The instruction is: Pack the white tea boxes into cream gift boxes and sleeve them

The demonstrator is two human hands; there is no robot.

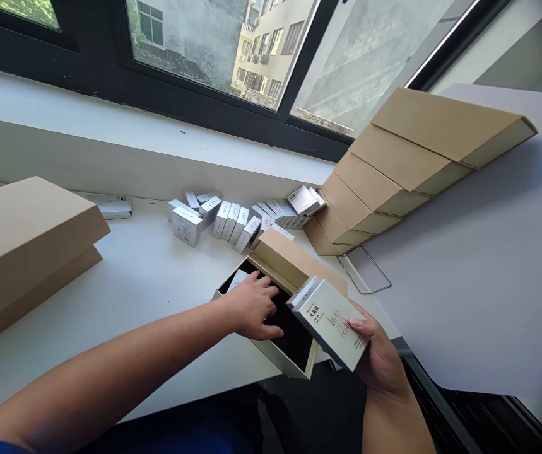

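Note:
An open tan gift box (280,362) with a black interior lies near the table's front edge, its lid (299,258) folded back. My left hand (254,309) reaches over its left part, fingers spread. Beneath and beside that hand, a small silver-white box (237,279) shows inside at the left end. My right hand (379,353) grips silver-white boxes (332,325) with dark and red print, tilted at the right end of the open box. How many boxes it holds is partly hidden.
Several small silver boxes (187,226) line the back of the table. Tan boxes (394,164) are stacked at the right, near a wire frame (368,271). Large tan boxes (29,233) sit at the left, with a silver box (114,206) behind. A window runs along the back.

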